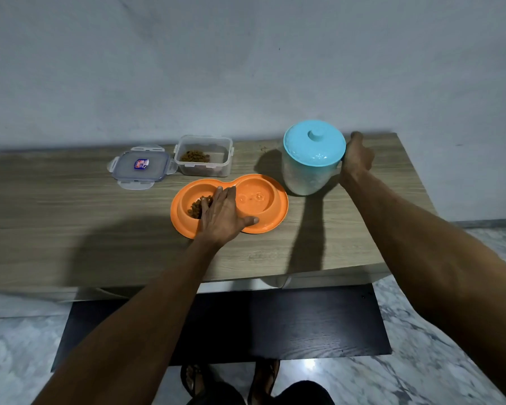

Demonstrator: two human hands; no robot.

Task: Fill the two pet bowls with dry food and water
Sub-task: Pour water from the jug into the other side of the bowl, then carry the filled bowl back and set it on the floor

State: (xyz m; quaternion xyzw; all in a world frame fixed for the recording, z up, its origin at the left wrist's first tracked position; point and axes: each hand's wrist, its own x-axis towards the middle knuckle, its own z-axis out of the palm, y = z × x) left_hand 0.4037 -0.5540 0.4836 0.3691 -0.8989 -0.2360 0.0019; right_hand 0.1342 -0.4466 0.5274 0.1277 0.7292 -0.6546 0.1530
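Two hands, one orange plastic double pet bowl (263,226), one clear plastic food box (203,155), one clear snap-lock lid (140,166) and one translucent water jug with a turquoise lid (311,157) stand on one wood-grain tabletop (70,217). One dish, two wells: brown dry kibble (196,207) lies in the well under the left fingertips, and clear water (253,197) fills the well just beyond the left thumb. A smaller heap of kibble sits in the food box, past the left fingertips; the loose lid lies flat just beside that box, touching its wall. Left hand (221,217): palm down over the dish, fingers (225,194) extended and spread, released, tips at the kibble and on the ridge between the wells, thumb resting on the near rim. Right hand (357,159): arm stretched forward, fingers curled and clenched at the jug's side, apparently on its handle, which the hand hides. The jug stands upright close to the table's far edge, just beside the dish's water end. Broad bare tabletop lies on the outer side of the left hand and between the dish and the near edge; a narrower strip remains beyond the right hand before the table's end.
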